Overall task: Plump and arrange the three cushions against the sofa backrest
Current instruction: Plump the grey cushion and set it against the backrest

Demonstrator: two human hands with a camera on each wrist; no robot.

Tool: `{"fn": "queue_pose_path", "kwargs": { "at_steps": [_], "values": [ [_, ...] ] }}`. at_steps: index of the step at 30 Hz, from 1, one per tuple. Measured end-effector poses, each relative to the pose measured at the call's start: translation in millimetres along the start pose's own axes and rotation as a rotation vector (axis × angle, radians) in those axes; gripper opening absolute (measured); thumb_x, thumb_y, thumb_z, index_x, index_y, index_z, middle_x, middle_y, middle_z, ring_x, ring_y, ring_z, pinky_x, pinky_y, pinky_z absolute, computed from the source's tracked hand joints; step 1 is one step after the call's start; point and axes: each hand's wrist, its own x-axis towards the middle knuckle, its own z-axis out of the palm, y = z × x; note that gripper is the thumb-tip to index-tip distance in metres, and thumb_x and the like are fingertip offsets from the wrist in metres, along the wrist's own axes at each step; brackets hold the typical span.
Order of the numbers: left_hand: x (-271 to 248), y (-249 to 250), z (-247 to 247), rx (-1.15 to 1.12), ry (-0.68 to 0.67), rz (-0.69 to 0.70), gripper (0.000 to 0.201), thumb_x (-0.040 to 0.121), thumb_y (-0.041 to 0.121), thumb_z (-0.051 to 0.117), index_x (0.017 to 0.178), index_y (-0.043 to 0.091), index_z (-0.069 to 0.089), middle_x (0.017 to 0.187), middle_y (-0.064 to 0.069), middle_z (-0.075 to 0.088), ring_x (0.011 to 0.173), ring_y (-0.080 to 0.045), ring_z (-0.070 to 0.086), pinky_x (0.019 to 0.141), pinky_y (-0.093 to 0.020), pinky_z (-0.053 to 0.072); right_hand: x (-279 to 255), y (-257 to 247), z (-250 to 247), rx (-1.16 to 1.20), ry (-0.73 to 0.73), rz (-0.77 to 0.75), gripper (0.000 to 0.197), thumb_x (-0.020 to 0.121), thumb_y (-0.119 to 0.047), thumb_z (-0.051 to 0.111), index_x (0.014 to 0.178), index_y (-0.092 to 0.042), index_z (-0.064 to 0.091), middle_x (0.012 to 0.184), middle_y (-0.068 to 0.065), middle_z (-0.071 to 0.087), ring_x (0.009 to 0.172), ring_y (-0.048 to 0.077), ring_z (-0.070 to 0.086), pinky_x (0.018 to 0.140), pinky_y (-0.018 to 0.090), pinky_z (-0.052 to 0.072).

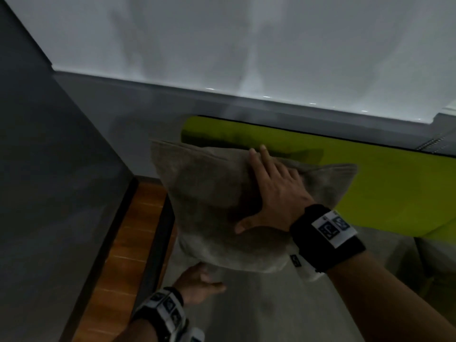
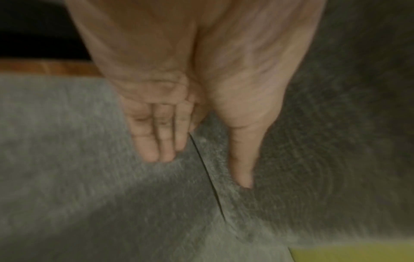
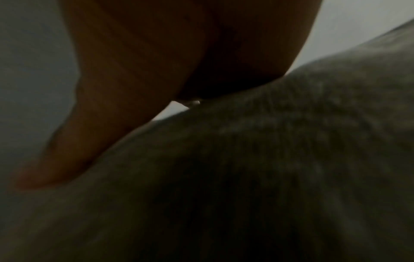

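A grey-brown velvety cushion stands upright against the left end of the lime-green sofa backrest. My right hand lies flat on its front face, fingers straight and reaching to its top edge, thumb spread out. In the right wrist view the right hand is dark and presses into the cushion. My left hand is at the cushion's lower left corner. There the left hand has straight fingers and thumb laid on grey fabric on either side of a seam. No other cushion is in view.
A grey surface spreads below the cushion. A strip of wooden floor runs left of the sofa beside a dark grey wall. Behind the backrest are a grey ledge and a white wall.
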Motion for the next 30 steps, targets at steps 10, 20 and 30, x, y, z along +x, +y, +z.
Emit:
{"fn": "queue_pose_path", "kwargs": {
  "at_steps": [10,20,30],
  "values": [
    [4,8,25,-0.641,0.095,0.222,0.102,0.05,0.074,0.084,0.137,0.048,0.04,0.144,0.008,0.053,0.13,-0.017,0.051,0.103,-0.041,0.047,-53,61,11,0.197,0.246,0.164,0.135,0.036,-0.099,0.068,0.149,-0.032,0.038,0.148,-0.007,0.053,0.143,0.024,0.044,0.124,0.061,0.014],
    [-63,74,-11,-0.686,0.502,0.629,0.085,0.068,0.081,0.063,0.14,0.038,0.049,0.132,0.014,0.058,0.121,-0.008,0.057,0.104,-0.04,0.045,-105,94,50,1.088,0.558,0.198,0.1,0.069,-0.074,0.075,0.152,-0.032,0.038,0.143,-0.02,0.057,0.128,0.003,0.057,0.095,0.017,0.052],
    [-126,154,-11,-0.12,0.844,0.985,0.054,0.067,0.05,0.08,0.112,0.027,0.06,0.101,0.024,0.063,0.088,0.022,0.056,0.077,0.0,0.039,-165,48,23,0.578,0.923,0.251,0.086,0.08,-0.058,0.077,0.153,-0.039,0.035,0.153,-0.001,0.046,0.144,0.022,0.045,0.117,0.043,0.039]
  ]
}}
